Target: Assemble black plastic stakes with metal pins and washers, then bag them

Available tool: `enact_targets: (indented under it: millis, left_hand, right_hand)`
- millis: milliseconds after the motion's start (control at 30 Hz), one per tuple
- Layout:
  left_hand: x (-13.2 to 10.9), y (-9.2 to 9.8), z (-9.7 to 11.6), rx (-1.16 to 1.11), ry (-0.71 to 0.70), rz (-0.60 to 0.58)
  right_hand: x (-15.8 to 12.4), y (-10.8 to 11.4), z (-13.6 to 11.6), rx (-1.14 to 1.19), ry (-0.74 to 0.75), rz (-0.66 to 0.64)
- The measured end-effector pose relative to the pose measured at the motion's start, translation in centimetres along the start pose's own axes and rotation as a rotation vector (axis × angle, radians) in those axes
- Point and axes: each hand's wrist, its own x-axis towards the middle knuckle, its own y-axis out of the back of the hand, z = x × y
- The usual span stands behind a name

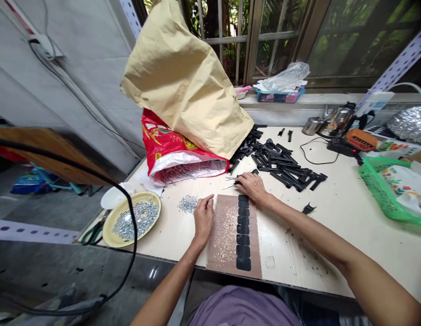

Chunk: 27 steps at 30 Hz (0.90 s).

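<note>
A brown board (224,253) lies at the table's front edge, its left part peppered with pale pits. Several black square-ended pieces (243,251) form a column along its right side. At the board's far end, my right hand (253,186) closes on a black plastic part (238,181), with thin metal pins sticking out to the left. My left hand (204,219) rests by the board's left edge, fingers drawn together; whatever is between the fingertips cannot be made out. Beside it is a small heap of shiny metal bits (188,204).
A yellow dish (152,226) of metal bits stands left, near a white bowl (112,195). A red bag (159,136) of pins lies under a large paper sack (186,77). Black plastic parts (281,165) are piled behind; a green basket (376,190) stands right. A black cable (131,203) hangs left.
</note>
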Motion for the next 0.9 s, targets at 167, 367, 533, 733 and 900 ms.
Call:
enact_targets:
  millis: [167,367,533,733,900]
  left_hand:
    - [2.4,4.3,-2.1,0.200,-0.009,0.146]
    - [4.9,3.2,-2.4,0.452,-0.144,0.015]
    - [7.8,-0.2,-2.6,0.552,-0.218,-0.082]
    - [9.7,-1.8,-4.3,0.471,-0.207,-0.159]
    - [9.9,-1.8,-4.3,0.382,-0.179,-0.128]
  right_hand:
    - [1.9,-1.5,-0.8,-0.071,-0.050,-0.084]
    - [2.0,-1.9,-1.3,-0.077,-0.135,-0.114]
    - [1.2,-1.8,-1.8,0.012,-0.148,-0.055]
    - [0.1,-0.5,-2.1,0.052,-0.140,-0.034]
    - [-0.3,0.0,-2.6,0.153,-0.156,0.042]
